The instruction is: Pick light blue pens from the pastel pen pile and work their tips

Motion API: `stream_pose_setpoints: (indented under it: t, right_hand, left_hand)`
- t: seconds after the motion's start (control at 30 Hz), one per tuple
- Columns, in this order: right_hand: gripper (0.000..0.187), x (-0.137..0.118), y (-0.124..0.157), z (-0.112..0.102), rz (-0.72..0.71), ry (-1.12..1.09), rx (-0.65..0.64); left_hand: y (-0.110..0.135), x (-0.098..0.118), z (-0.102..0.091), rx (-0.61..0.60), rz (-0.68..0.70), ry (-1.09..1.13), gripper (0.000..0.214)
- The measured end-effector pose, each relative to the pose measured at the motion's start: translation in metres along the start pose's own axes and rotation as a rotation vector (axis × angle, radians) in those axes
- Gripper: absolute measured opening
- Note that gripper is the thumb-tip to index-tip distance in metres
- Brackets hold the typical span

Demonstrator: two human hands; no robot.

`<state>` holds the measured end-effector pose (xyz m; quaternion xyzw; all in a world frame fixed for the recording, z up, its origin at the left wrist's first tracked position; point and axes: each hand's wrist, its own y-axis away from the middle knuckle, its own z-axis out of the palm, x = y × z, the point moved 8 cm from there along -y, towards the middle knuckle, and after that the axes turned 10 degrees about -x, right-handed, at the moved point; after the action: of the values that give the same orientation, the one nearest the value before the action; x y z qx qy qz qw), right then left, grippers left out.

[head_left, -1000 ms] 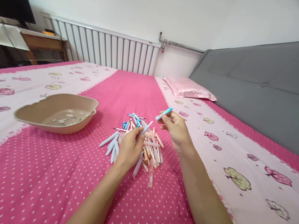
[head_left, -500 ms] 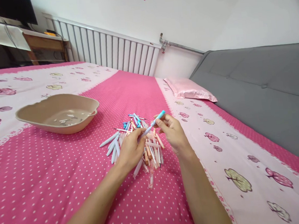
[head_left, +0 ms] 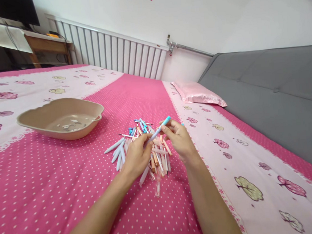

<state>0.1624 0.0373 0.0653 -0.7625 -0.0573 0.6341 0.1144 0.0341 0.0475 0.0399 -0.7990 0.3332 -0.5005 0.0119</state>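
A heap of pen parts (head_left: 144,147) in white, blue and orange lies on the pink dotted bedspread (head_left: 55,187). My left hand (head_left: 136,157) pinches the pale lower end of a pen barrel (head_left: 153,135). Just right of it, my right hand (head_left: 178,138) pinches the blue cap end (head_left: 166,120) of that same pen. Both hands hover just above the heap, and the pen slants up to the right between them.
A beige shallow bowl (head_left: 61,118) with a few small bits inside sits on the bed to the left. A pink pillow (head_left: 199,93) lies at the head end. A grey sofa (head_left: 274,95) borders the bed on the right, a white radiator (head_left: 112,55) behind.
My right hand, holding the blue cap piece apart a second ago, came left and down to meet the pale barrel in my left hand. The two pieces now line up as one pen.
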Motion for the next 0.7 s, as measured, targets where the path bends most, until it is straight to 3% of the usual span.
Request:
stream_pose_setpoints:
  t: [0.7]
  right_hand:
    - [0.020, 0.0028, -0.0003, 0.0085, 0.029, -0.049, -0.064]
  left_hand:
    - [-0.0002, -0.0014, 0.0001, 0.018, 0.011, 0.029, 0.024]
